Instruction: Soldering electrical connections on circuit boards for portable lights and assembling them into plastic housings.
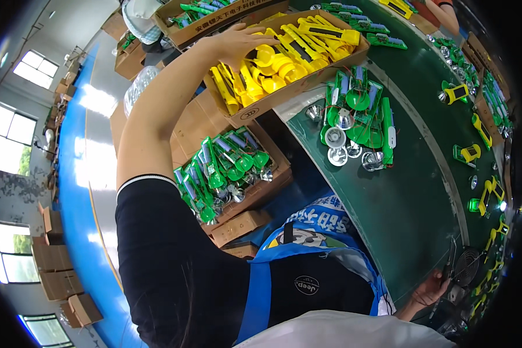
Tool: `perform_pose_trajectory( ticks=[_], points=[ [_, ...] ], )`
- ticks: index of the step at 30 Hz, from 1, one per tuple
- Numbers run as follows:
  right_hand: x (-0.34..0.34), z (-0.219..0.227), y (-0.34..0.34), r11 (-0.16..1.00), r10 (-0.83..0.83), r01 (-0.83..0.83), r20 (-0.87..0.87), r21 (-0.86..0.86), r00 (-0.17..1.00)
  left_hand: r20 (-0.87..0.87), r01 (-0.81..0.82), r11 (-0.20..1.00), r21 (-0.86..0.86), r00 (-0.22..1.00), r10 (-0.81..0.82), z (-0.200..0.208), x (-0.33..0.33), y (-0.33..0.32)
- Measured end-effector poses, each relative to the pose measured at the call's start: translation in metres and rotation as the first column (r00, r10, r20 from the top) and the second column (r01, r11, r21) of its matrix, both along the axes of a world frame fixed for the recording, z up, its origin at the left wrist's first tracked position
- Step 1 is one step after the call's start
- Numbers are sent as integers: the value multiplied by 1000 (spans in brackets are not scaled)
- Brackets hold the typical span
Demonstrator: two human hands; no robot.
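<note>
In the head view, the person's left hand reaches to the far side, over the left end of a cardboard box packed with yellow plastic parts; its fingers stretch out across the pieces, and whether they grip one I cannot tell. The yellow parts lie in a jumble, some long and slotted, some shaped like round cups. The right hand is at the near right, fingers curled beside a thin dark tool, and I cannot tell whether it grasps it; a round black grille sits just to the right. Between the hands spreads the green table, with a cluster of green assemblies and silver reflectors on its far left part. Along the right edge runs a scattered row of yellow-and-green lamps. Nearer than the box of yellow parts, to its left, an open carton holds more green pieces with reflectors. Another cardboard box stands beyond the left hand, and a co-worker's arm shows at the far right.
</note>
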State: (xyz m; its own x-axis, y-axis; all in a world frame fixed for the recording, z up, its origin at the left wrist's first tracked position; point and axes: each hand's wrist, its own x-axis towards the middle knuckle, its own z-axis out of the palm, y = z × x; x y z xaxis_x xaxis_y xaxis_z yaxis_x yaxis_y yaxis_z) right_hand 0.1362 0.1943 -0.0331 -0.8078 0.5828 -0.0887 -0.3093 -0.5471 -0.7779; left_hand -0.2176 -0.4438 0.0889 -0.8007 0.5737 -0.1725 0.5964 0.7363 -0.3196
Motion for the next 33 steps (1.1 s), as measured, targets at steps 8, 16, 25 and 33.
perform_pose_trajectory(
  ticks=[8, 16, 25, 33],
  points=[
    [-6, 9, -29, 951, -215, 212, -13, 224, 977, 121, 162, 985, -58, 981, -155, 9, 2, 11],
    [2, 17, -38, 992, -82, 85, -30, 92, 996, 179, 119, 990, 82, 975, -132, 3, 11, 2],
    [-1, 10, -7, 988, 44, -29, -90, 154, 995, -225, 83, 966, 247, 974, -26, 43, 30, -30],
    [29, 0, 18, 982, -126, 140, -113, 127, 986, -353, 252, 885, 391, 929, -109, 98, 30, 55]
  ],
)
